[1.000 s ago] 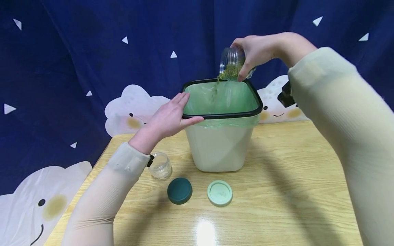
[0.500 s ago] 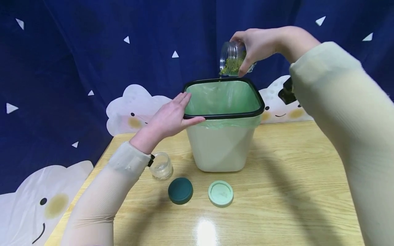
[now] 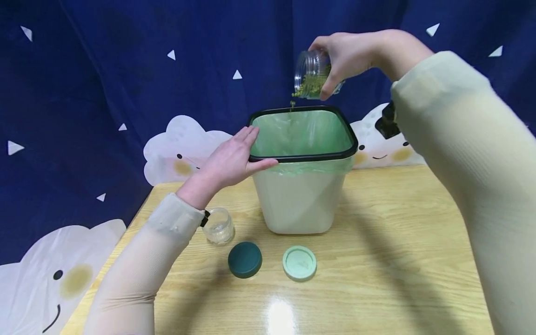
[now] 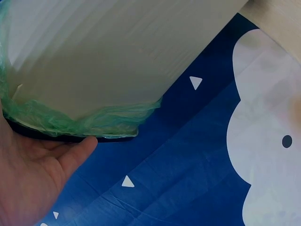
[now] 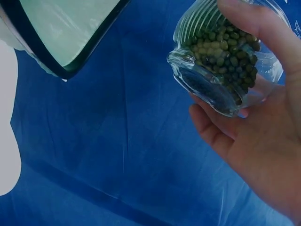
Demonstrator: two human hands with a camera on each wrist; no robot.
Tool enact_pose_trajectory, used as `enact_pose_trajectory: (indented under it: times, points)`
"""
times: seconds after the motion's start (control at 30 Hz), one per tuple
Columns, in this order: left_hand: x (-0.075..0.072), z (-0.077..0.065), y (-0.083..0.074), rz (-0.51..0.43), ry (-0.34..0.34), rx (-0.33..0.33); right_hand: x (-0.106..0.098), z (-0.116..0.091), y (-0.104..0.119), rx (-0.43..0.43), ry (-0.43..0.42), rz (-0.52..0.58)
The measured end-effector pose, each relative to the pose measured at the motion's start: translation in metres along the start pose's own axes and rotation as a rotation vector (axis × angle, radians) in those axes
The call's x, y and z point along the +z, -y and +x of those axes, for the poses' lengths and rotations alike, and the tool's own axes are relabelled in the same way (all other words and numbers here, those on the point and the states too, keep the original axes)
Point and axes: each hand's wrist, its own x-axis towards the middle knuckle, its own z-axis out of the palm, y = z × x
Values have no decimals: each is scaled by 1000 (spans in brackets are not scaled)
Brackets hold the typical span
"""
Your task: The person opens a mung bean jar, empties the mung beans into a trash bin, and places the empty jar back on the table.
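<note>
High over the bin, my right hand (image 3: 349, 58) grips a ribbed glass jar (image 3: 313, 70) tipped on its side, mouth to the left. Small green beans (image 5: 225, 54), like mung beans, lie inside the jar, and a few fall from its mouth. Below is a pale waste bin (image 3: 299, 200) with a black rim (image 3: 310, 158) and a green plastic liner (image 3: 301, 132). My left hand (image 3: 228, 160) rests on the rim's left corner, with fingers and thumb straight. In the left wrist view, some fingers are partly hidden behind the rim and the overhanging liner (image 4: 110, 120).
On the wooden table (image 3: 398, 223), a small clear glass jar (image 3: 219, 226) stands left of the bin. A dark green lid (image 3: 244, 259) and a pale green lid (image 3: 299, 263) lie in front of it. A blue curtain (image 3: 209, 56) with cloud cutouts hangs behind.
My right hand has risen with the jar, which now sits higher above the bin. The falling beans thinned, then came in a small clump. The left hand has stayed on the rim.
</note>
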Motion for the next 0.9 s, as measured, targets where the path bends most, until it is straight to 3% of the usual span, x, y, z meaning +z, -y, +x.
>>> enact_pose_trajectory:
  times: [0.9]
  points:
    - [1, -1, 0, 7, -2, -1, 1, -3, 0, 17, 15, -29]
